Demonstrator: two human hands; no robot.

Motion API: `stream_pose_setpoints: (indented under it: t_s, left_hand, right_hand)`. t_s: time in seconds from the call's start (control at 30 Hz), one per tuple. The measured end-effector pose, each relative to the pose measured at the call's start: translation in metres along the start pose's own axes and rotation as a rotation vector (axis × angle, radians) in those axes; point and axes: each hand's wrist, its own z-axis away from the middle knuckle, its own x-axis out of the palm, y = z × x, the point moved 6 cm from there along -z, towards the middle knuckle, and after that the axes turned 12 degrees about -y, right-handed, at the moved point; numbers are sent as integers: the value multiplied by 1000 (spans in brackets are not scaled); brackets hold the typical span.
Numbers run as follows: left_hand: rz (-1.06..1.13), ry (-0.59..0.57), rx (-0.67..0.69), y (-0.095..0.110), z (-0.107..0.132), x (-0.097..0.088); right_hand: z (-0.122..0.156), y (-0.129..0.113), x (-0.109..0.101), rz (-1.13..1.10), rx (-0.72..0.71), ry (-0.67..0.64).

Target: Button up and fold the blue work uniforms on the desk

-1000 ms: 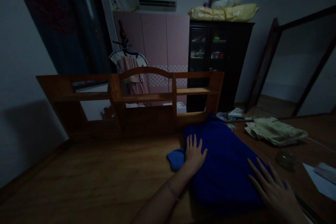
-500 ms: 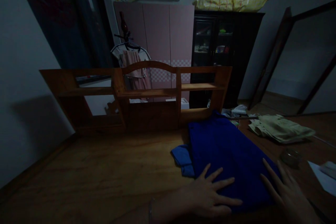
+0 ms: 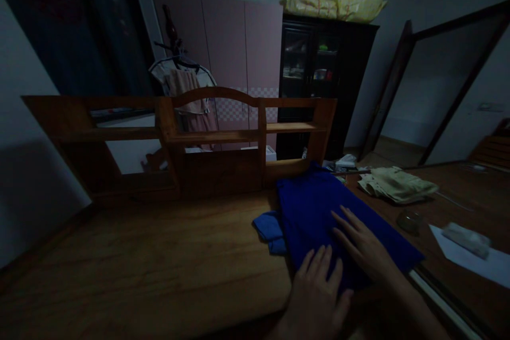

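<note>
A dark blue cloth (image 3: 314,207) lies spread over the right part of the wooden desktop, reaching back to the shelf. My left hand (image 3: 316,287) rests at its near left edge, fingers stretched out and palm down. Farther in, my right hand (image 3: 362,241) lies flat on the middle of the cloth, its fingers extended toward the left. Neither hand grips anything. From under the cloth's left side a lighter blue piece of fabric (image 3: 271,228) sticks out onto the wood.
A wooden shelf unit (image 3: 215,138) stands along the back of the desktop. To the right, a brown table holds a folded pale green cloth (image 3: 398,183), a small glass jar (image 3: 409,220) and a white sheet (image 3: 494,265) with a whitish packet (image 3: 467,239) on it.
My right hand has moved left and inward from the cloth's right edge to its middle. My left hand has turned to point farther forward. The view has swung to the right.
</note>
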Motion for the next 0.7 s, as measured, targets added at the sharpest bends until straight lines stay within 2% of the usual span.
stream_pose_setpoints:
  t_s: [0.07, 0.17, 0.27, 0.37, 0.43, 0.5, 0.53, 0.6, 0.7]
  left_hand:
    - [-63, 31, -19, -5, 8, 7]
    - [-189, 30, 27, -16, 27, 24]
    - [-288, 107, 40, -22, 43, 37]
    - [-287, 286, 31, -19, 50, 38]
    - [-188, 473, 24, -18, 56, 27]
    - [-2, 573, -27, -27, 63, 8]
    - [103, 571, -85, -37, 68, -3]
    - [313, 496, -264, -65, 81, -26]
    - [667, 480, -628, -121, 122, -54]
  right_hand:
    - [-8, -22, 24, 50, -82, -82]
    - [-5, -30, 46, 111, -110, -95]
    - [5, -26, 52, 160, -101, -71]
    - [17, -29, 54, 210, -99, -63]
    - [25, -35, 55, 237, -90, -47]
    - [35, -38, 56, 261, -70, -26]
    - [41, -38, 55, 269, -62, -19]
    - [53, -31, 50, 271, -46, 0]
    - [73, 1, 27, 214, 32, 137]
